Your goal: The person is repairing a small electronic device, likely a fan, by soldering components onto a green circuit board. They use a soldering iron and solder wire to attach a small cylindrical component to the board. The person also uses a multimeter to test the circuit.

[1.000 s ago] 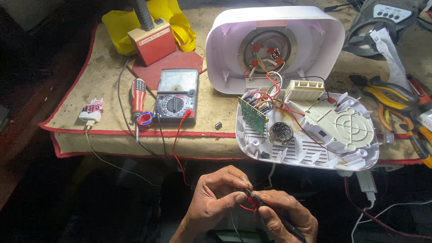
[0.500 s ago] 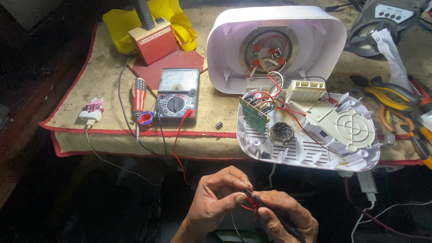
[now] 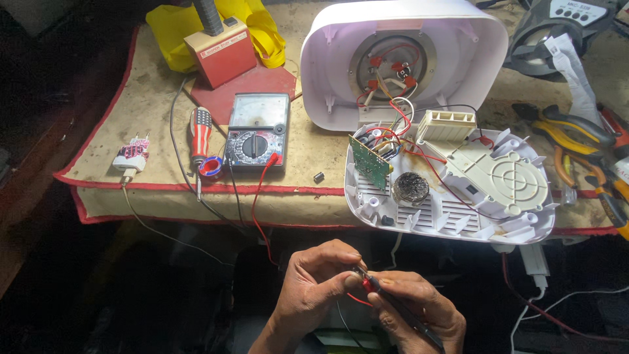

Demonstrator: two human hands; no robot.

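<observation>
**A:** Nothing's really moved since a second ago. Both hands sit low in front of the bench, same pose. Left hand [image 3: 321, 278] pinches the red probe [image 3: 370, 284] tip between thumb and finger; right hand [image 3: 413, 308] is wrapped shut around the black probe [image 3: 406, 314].

**B:** I'd say keep the tips pressed firm and steady, fingers off bare metal, and glance at the meter [image 3: 257, 131]. Probes look thin and pen-like, their leads running up to the meter, well apart from the opened white appliance [image 3: 452, 190].

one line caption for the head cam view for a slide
Both hands, left hand and right hand, pinch a red-tipped probe below a workbench holding an analog multimeter and an opened white appliance.
</observation>
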